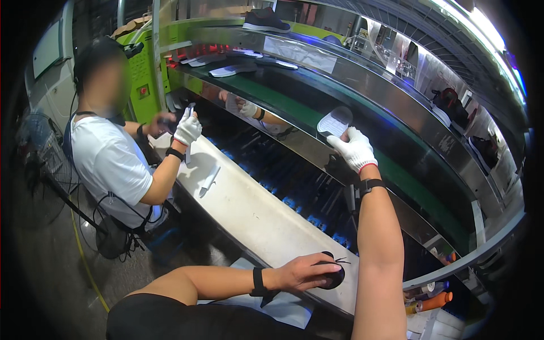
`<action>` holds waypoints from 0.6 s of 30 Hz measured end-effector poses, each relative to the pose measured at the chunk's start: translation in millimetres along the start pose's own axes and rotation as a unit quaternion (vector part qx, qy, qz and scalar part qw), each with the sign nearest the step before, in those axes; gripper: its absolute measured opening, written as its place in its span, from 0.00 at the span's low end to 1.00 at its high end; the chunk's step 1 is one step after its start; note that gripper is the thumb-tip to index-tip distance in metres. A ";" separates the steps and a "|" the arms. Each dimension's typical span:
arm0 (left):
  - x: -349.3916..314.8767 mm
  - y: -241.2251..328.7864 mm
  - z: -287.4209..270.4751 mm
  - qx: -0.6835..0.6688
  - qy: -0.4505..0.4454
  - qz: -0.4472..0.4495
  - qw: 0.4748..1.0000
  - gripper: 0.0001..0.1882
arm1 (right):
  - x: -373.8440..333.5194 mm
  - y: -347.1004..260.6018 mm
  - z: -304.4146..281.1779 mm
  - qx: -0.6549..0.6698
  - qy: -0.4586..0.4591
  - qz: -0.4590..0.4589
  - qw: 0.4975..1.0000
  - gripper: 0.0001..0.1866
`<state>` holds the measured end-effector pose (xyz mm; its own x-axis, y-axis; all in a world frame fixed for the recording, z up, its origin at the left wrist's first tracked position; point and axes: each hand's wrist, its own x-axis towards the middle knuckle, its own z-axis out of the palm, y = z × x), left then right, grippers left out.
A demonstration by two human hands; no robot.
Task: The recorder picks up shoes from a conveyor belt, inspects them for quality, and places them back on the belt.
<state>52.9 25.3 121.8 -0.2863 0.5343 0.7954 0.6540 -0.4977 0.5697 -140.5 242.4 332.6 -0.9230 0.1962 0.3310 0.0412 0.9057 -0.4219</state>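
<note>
My right hand (356, 149), in a white knit glove with a red cuff edge, pinches the near end of a white shoe sole (335, 120) over the green conveyor belt (391, 148). I cannot tell whether that sole touches the belt. Lower down, my bare left hand (309, 272) is closed round a black shoe (333, 274) with thin lace ends sticking out. That shoe is just above or on the white ledge (255, 218), and my fingers cover part of it. Both my wrists wear black bands.
At the left, a co-worker (113, 153) in a white shirt holds a pale sole piece. Another sole (209, 180) lies on the ledge. More soles (232, 70) rest on the belt's far end. Dark shoes (266, 20) stand on the upper shelf. A dark roller bed (283, 195) runs below the belt.
</note>
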 end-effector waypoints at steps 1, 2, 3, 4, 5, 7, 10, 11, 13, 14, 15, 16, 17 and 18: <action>-3.6 -0.7 0.3 0.005 0.003 0.003 1.000 0.32 | -4.7 -0.8 -1.4 0.005 0.004 -0.016 1.000 0.34; -7.6 -1.4 -1.2 0.004 0.010 -0.001 1.000 0.32 | -9.3 -1.2 -3.7 -0.008 -0.005 -0.025 1.000 0.34; -12.3 -2.1 -4.0 -0.007 0.013 -0.003 1.000 0.32 | -14.3 -0.3 -6.4 -0.022 -0.009 -0.028 0.999 0.34; -16.4 -2.8 -7.2 -0.001 0.011 -0.010 1.000 0.35 | -19.4 0.8 -6.4 -0.018 0.010 -0.054 0.998 0.35; -20.4 -3.9 -10.7 -0.008 -0.014 -0.002 1.000 0.35 | -25.6 5.1 -6.7 0.000 0.026 -0.069 0.997 0.34; -26.9 -4.1 -17.8 0.015 0.024 -0.013 1.000 0.38 | -36.5 17.4 -2.6 -0.020 0.059 -0.099 0.993 0.33; -32.9 -0.7 -26.6 0.040 0.012 -0.011 0.999 0.44 | -65.4 44.5 13.1 -0.081 0.168 -0.184 0.965 0.22; -34.0 0.1 -28.7 0.038 0.009 -0.005 0.999 0.45 | -80.5 53.9 17.9 -0.099 0.192 -0.194 0.957 0.21; -36.3 1.4 -31.8 0.026 -0.018 -0.014 0.999 0.46 | -129.0 70.3 20.7 -0.020 0.281 -0.235 0.930 0.22; -37.4 1.4 -32.5 0.024 -0.006 -0.020 0.999 0.46 | -158.9 74.2 19.7 0.001 0.319 -0.247 0.915 0.23; -38.9 1.2 -34.3 0.025 -0.026 -0.017 0.999 0.46 | -196.6 75.5 17.1 0.028 0.318 -0.236 0.918 0.21; -40.4 1.4 -35.0 0.022 -0.023 -0.022 0.999 0.47 | -236.7 74.2 14.9 0.036 0.345 -0.236 0.908 0.19; -42.4 1.2 -36.8 0.016 -0.019 -0.030 0.999 0.47 | -279.7 71.3 13.6 0.031 0.368 -0.229 0.901 0.17; -44.2 1.0 -38.3 0.013 -0.018 -0.030 0.999 0.47 | -324.7 67.6 9.6 -0.003 0.381 -0.251 0.890 0.17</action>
<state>39.4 -25.0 95.2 -0.3015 0.5868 0.7515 0.6539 -0.4464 0.6109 158.3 236.2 188.5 -0.2984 -0.0375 0.9537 -0.2985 0.9528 -0.0559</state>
